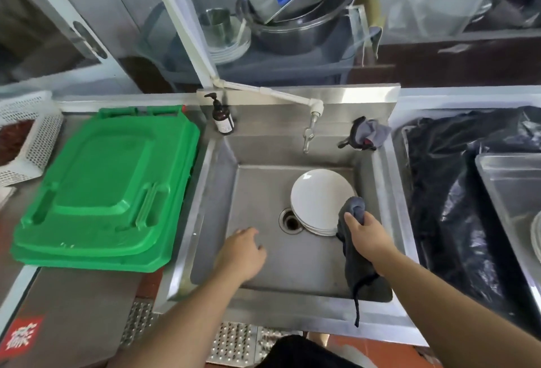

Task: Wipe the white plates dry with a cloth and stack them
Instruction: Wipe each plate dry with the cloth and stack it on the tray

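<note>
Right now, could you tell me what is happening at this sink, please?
A person stands over a steel sink drying dishes. The right hand holds a grey cloth at the near edge of a small stack of white plates lying in the basin beside the drain. The left hand hovers open over the basin floor, holding nothing. No plate is lifted yet. A green lid lies on the counter to the left.

Plates (320, 197) stacked in sink (263, 262), right of drain (291, 221).
</note>
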Demonstrator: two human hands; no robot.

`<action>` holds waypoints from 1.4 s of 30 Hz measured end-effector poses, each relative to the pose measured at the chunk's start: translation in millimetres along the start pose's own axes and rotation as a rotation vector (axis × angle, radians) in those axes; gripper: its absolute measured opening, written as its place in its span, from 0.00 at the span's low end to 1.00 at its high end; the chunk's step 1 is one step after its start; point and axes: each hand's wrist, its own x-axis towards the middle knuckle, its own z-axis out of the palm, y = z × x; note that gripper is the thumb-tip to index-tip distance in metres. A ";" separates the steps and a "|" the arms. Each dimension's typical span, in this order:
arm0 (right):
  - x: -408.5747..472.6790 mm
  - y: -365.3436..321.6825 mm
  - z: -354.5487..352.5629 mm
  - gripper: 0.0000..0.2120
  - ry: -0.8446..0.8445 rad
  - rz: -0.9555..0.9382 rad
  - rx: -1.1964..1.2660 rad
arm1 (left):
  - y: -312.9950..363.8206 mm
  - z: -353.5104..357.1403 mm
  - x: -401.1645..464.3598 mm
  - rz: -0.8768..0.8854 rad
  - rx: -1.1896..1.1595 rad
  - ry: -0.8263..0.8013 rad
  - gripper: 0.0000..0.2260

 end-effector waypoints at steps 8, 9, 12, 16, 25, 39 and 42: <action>52.5 22.1 8.1 0.23 0.015 0.197 0.062 | 11.1 27.2 67.6 -0.023 0.031 -0.179 0.24; 58.2 24.6 10.1 0.24 0.025 0.223 0.074 | 13.5 29.0 78.1 -0.013 0.028 -0.189 0.24; 76.2 31.8 17.0 0.26 0.063 0.286 0.111 | 20.4 36.4 112.8 0.020 0.006 -0.216 0.23; 103.1 43.3 33.6 0.26 0.111 0.352 0.171 | 27.4 53.7 160.6 0.050 -0.030 -0.238 0.14; 155.5 82.8 86.6 0.16 0.214 0.400 0.281 | 26.9 118.6 239.6 -0.079 -0.233 -0.265 0.09; 194.1 106.0 109.4 0.14 0.369 0.329 0.451 | 67.0 178.7 333.2 -0.224 -0.371 -0.151 0.19; 195.3 107.8 111.3 0.07 0.379 0.323 0.521 | 71.0 187.4 342.7 -0.298 -0.396 -0.116 0.20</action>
